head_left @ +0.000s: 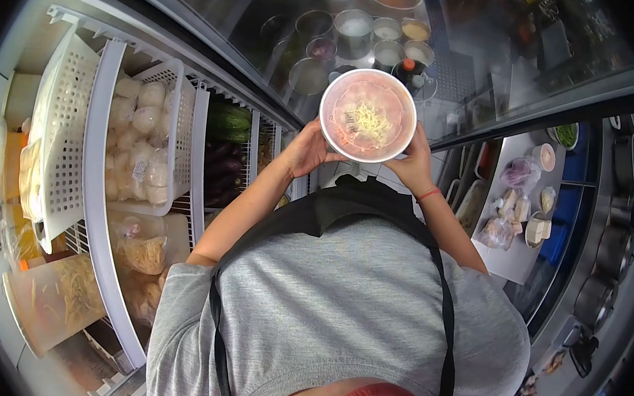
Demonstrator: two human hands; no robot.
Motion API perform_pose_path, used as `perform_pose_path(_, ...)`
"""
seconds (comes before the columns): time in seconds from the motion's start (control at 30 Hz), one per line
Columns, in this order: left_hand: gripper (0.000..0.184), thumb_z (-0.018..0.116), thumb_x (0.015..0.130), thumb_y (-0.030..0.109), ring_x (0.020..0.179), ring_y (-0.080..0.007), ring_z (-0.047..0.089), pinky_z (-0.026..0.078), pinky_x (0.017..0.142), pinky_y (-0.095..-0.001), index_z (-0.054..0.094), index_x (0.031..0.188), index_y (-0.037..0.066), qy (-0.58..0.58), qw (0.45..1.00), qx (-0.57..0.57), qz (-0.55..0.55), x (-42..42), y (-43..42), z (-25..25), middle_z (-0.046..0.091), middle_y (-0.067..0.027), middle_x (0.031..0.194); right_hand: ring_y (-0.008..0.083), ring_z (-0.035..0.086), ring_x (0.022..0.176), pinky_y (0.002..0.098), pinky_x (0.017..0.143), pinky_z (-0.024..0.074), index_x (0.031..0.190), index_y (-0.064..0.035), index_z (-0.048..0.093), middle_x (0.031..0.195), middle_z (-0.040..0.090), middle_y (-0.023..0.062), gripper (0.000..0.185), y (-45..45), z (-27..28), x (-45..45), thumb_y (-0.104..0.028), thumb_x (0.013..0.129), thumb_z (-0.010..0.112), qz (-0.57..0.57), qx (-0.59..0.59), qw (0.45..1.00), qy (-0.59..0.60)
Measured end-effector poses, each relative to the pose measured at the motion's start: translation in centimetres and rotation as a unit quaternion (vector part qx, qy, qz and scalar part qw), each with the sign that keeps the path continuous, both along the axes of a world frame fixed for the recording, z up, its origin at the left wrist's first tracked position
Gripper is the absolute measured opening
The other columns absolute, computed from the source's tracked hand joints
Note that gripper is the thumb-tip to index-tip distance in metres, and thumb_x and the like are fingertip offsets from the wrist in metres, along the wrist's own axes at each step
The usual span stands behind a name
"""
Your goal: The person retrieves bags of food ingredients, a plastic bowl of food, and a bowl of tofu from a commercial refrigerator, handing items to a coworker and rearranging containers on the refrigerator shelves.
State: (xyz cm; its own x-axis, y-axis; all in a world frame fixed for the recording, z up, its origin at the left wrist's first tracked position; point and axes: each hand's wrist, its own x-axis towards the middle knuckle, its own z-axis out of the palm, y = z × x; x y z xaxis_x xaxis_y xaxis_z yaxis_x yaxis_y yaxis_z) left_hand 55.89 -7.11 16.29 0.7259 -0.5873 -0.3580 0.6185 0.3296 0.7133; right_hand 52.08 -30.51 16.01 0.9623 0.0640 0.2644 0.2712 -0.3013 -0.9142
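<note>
A round tub with a white rim and pinkish see-through walls is held up in front of my chest. Pale yellow shreds lie at its bottom; what food they are I cannot tell. My left hand grips the tub's lower left side, and my right hand grips its lower right side. The fingers of both hands are partly hidden behind and under it. A red band circles my right wrist.
An open fridge on the left holds a white perforated basket of wrapped pale round items, cucumbers and eggplants. A glass door spans the top. On the right, a counter bears bagged food; pans stand beyond.
</note>
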Motion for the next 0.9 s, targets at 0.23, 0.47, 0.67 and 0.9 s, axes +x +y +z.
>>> perform_pose_path(0.23,0.068,0.051,0.087,0.048,0.12,-0.0237,0.05,0.043,0.097,-0.0449,0.034,0.138,0.007,-0.039,0.999,0.027,0.001,-1.1,0.3,-0.7,0.047,-0.0115,0.133,0.0239,0.045,0.122,0.0397,0.096,0.0464,0.119,-0.0061,0.047,0.137,0.034,0.0121,0.059,-1.3,-0.4,-1.6,-0.012,0.069,0.079,0.092,0.088,0.989,0.08)
perform_pose_path(0.47,0.071,0.058,0.086,0.048,0.12,-0.0229,0.049,0.043,0.099,-0.0417,0.035,0.138,0.005,0.018,0.999,0.008,0.027,-1.3,2.2,-3.1,0.047,-0.0131,0.133,0.0202,0.047,0.118,0.0364,0.092,0.0479,0.122,-0.0083,0.04,0.129,0.044,0.01,0.034,-2.1,2.5,0.0,-0.009,0.09,0.052,0.093,0.316,0.897,0.296)
perform_pose_path(0.67,0.076,0.066,0.079,0.04,0.116,-0.0211,0.053,0.044,0.097,-0.039,0.035,0.137,0.003,-0.01,0.995,0.062,-0.075,0.1,3.3,-4.1,0.051,-0.0121,0.129,0.0112,0.053,0.105,0.0304,0.081,0.0524,0.111,-0.0072,0.054,0.11,0.054,0.0036,0.023,-3.0,2.1,1.4,-0.019,0.092,0.051,0.141,0.143,0.877,0.436)
perform_pose_path(0.9,0.069,0.06,0.082,0.038,0.115,-0.0193,0.053,0.043,0.098,-0.0385,0.038,0.137,0.003,0.024,0.985,0.093,-0.146,3.1,3.8,-5.6,0.052,-0.0105,0.129,0.0172,0.052,0.113,0.0386,0.091,0.0478,0.128,-0.0097,0.046,0.123,0.052,0.006,0.044,-2.5,-1.4,-0.1,-0.035,0.093,0.053,0.155,0.291,0.796,0.507)
